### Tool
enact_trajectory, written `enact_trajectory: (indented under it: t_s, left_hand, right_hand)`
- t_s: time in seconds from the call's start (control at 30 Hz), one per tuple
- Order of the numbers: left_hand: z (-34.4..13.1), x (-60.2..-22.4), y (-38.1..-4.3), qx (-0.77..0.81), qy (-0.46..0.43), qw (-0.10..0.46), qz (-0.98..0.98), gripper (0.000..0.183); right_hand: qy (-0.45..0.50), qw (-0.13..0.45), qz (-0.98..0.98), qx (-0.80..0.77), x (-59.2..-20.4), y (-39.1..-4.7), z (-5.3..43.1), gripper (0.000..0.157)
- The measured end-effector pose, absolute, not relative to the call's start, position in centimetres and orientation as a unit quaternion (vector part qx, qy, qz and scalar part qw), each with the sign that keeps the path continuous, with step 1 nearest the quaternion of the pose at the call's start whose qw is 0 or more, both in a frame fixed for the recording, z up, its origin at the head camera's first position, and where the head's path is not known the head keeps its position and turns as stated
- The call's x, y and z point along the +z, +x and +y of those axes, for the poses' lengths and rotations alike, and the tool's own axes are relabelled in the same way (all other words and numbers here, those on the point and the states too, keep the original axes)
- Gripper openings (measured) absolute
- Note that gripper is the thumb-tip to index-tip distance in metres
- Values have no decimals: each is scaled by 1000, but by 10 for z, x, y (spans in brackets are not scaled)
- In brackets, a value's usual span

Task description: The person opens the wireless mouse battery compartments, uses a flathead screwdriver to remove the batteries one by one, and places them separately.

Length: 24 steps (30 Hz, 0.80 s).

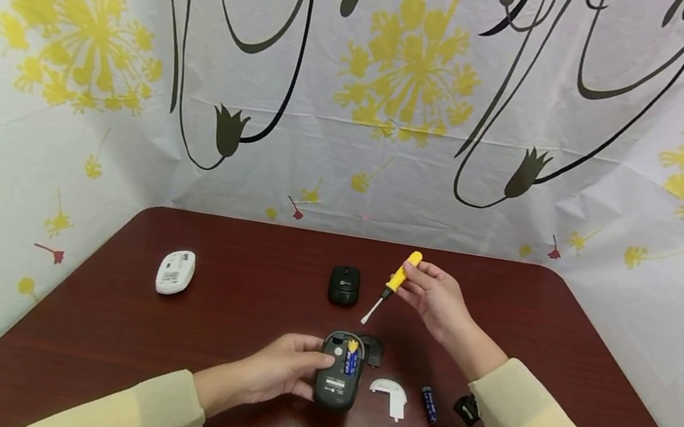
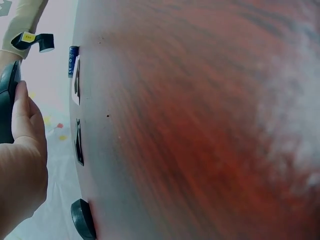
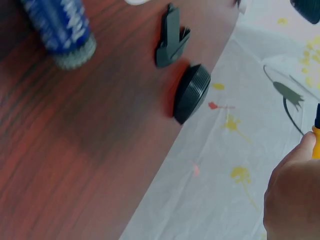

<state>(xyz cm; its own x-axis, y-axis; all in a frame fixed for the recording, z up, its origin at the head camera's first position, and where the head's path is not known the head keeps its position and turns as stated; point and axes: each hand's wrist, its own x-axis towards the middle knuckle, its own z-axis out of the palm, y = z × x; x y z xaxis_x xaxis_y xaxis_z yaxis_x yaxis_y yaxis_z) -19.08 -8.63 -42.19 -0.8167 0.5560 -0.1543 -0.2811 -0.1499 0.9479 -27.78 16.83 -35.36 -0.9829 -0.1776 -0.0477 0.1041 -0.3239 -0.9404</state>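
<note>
My left hand [image 1: 286, 365] grips a dark computer mouse [image 1: 335, 389], turned underside up, by its left side above the table. A blue and yellow battery [image 1: 351, 360] sits in the mouse's uncovered compartment. Between the fingers and thumb of my right hand [image 1: 436, 303] is a screwdriver [image 1: 398, 278] with a yellow handle. Its flat metal tip points down and left, a little above the mouse and apart from it. At the left wrist view's edge the left hand [image 2: 27, 130] holds the same mouse [image 2: 7, 105]; the right wrist view shows only part of the right hand [image 3: 295, 200].
A black cover [image 1: 373, 351] lies partly behind the held mouse. To the right are a white cover piece [image 1: 390, 394] and a loose blue battery [image 1: 428, 406]. Farther back stands another black mouse [image 1: 344, 286]; a white mouse [image 1: 175, 272] lies upside down at left on the brown table [image 1: 85, 344].
</note>
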Motion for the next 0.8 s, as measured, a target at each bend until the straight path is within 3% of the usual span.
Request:
enact_trajectory:
  t_s: [0.67,0.8]
  left_hand:
    - [-88,-419,-189,745,114,276,597,43]
    - [-88,-419,-189,744,112,274,599,43]
  right_hand:
    - [45,52,657,-751,-363,-303,211,41]
    - [60,56,678,-730,-366,-309,218,55]
